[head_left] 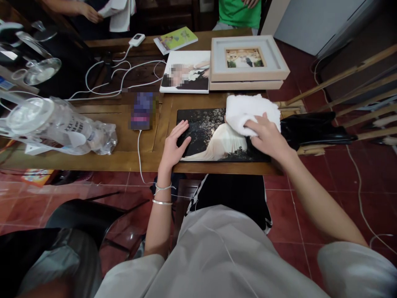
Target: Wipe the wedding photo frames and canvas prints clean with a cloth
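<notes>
A dark photo panel (201, 128) showing a pale flowing gown lies flat at the table's front edge. My left hand (176, 145) rests on its left edge, thumb and fingers apart and holding nothing. Over the panel's upper right part is a folded white towel (251, 108). My right hand (267, 134) grips and presses the towel from its lower side; the fingertips are partly hidden in the fabric. Behind the panel lie a white-edged photo print (186, 80) and a framed photo (245, 58) stacked on another light wooden frame.
A phone (142, 111) on a white charging cable lies left of the panel. Further left are a plastic-wrapped bottle (56, 126) and a glass pot (43, 70). A green booklet (176, 39) is at the back. Wooden poles (341, 76) stand right; two people are across the table.
</notes>
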Demonstrator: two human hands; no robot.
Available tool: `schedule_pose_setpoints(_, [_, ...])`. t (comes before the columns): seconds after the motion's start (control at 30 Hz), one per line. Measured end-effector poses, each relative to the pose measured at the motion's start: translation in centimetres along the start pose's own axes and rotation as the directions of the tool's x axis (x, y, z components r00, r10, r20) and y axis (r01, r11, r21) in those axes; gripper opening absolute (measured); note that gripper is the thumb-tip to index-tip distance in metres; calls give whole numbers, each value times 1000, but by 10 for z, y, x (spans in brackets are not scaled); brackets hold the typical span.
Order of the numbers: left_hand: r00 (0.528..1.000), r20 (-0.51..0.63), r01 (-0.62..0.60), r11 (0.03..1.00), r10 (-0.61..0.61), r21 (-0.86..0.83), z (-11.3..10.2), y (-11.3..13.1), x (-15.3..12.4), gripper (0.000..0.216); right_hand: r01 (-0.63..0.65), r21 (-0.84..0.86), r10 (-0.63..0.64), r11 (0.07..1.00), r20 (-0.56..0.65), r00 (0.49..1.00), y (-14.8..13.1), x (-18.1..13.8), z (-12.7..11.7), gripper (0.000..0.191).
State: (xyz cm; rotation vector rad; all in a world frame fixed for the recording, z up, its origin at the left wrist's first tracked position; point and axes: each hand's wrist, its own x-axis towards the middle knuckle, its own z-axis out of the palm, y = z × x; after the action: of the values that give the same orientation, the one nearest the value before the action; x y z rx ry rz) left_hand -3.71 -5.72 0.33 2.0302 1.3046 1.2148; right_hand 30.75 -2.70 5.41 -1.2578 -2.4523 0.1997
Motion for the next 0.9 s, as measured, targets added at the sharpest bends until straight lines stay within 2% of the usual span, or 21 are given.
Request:
schedule_pose_setpoints(0.17, [1000, -7, -7, 1000, 7, 4, 1, -1, 0, 47, 173, 81, -172, 982, -20, 985, -50, -80, -6, 46])
schedule_pose_setpoints(0.23, [1000, -10, -13, 1000, 13, 1, 1, -2, 0, 47, 245, 122, -246, 962, -3, 969, -67, -98, -10, 45])
schedule_pose_setpoints(0.3, [1000, -10, -18, 1000, 18, -3, 1, -1, 0, 46, 302, 147, -310, 942, 30, 950, -76, -102, -12, 44])
schedule_pose_setpoints(0.43, [1000, -6, -15, 1000, 14, -8, 1, 0, 0, 45, 314, 171, -329, 934, 71, 942, -66, -70, -6, 45])
schedule_pose_setpoints(0.57, [1000, -1, -7, 1000, 7, -12, 1, 1, 0, 46, 183, 142, -193, 973, 60, 979, -33, 0, 5, 52])
schedule_pose_setpoints(0.7, [1000, 3, 2, 1000, -2, -11, 0, 2, 0, 47, 33, 87, -37, 996, 46, 998, -11, 60, 12, 50])
schedule_pose_setpoints(0.8, [1000, 5, 5, 1000, -5, -8, 0, 2, 0, 48, -22, 52, 19, 998, 55, 998, -15, 66, 14, 52])
schedule_pose_setpoints(0.9, [1000, 2, 6, 1000, -6, -4, 1, 2, 0, 49, 30, 32, -33, 999, 81, 996, -37, 31, 15, 54])
